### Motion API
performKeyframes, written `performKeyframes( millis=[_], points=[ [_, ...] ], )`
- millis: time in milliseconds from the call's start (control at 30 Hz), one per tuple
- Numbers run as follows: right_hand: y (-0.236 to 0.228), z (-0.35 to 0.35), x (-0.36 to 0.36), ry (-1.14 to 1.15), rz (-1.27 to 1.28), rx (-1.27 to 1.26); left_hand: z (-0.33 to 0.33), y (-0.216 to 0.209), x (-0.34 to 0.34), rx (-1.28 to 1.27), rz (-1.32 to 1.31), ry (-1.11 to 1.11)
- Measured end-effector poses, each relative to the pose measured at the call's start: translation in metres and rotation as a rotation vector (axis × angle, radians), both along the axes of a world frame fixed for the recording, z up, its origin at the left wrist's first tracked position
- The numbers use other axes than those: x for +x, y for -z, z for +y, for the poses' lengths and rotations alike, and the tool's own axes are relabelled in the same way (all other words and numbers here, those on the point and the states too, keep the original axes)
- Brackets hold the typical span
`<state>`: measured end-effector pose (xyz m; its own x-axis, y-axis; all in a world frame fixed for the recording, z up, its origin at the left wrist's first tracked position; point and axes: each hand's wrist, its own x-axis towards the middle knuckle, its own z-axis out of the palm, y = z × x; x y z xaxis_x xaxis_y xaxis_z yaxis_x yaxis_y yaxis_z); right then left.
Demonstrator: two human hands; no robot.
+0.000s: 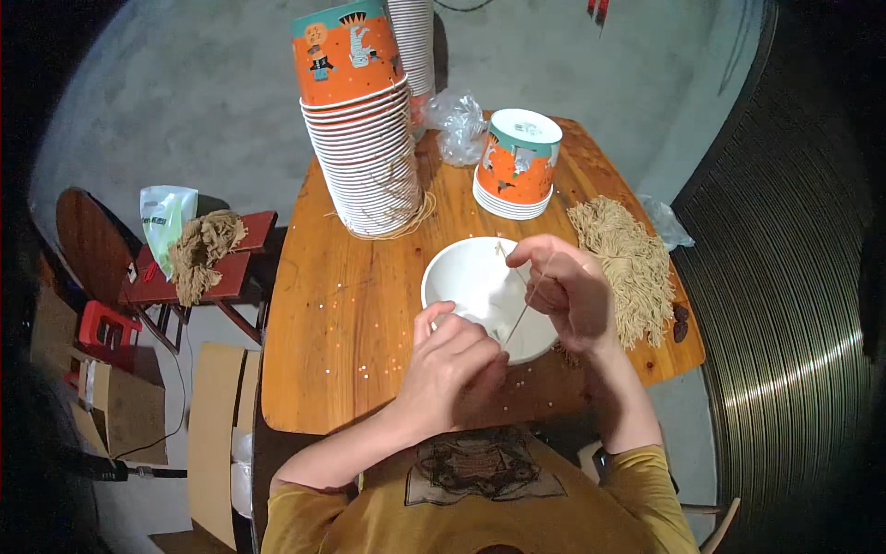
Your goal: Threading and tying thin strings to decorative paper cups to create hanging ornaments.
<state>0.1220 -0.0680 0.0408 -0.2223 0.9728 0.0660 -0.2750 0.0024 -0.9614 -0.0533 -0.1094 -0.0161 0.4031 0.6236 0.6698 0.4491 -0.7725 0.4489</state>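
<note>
An open white paper bucket (pixel 461 268) stands on the table just beyond my hands. A thin tan string (pixel 522 319) runs slanting across its mouth, from my right hand (pixel 574 294) down to my left hand (pixel 457 365). My right fingers are curled and pinch the upper stretch of string, over the bucket's right side. Bent over the near left rim, the left hand has its fingers closed at the string's lower end. Its thumb and fingertips are partly hidden. A short bit of string shows by the far rim.
On the wooden table (pixel 323 369) a tall stack of orange-printed paper buckets (pixel 360 157) rises at the far left. A short upside-down stack (pixel 517 171) stands behind the bucket. To the right lies a bundle of tan strings (pixel 628 268). A red bench (pixel 198 282) holds more string.
</note>
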Motion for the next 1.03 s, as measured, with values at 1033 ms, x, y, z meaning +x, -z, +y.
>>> performKeyframes(
  millis=[1033],
  points=[
    [0.056,0.026,0.010,-0.348,0.378,-0.360,-0.020,0.014,-0.001,-0.117,-0.008,0.082]
  ],
)
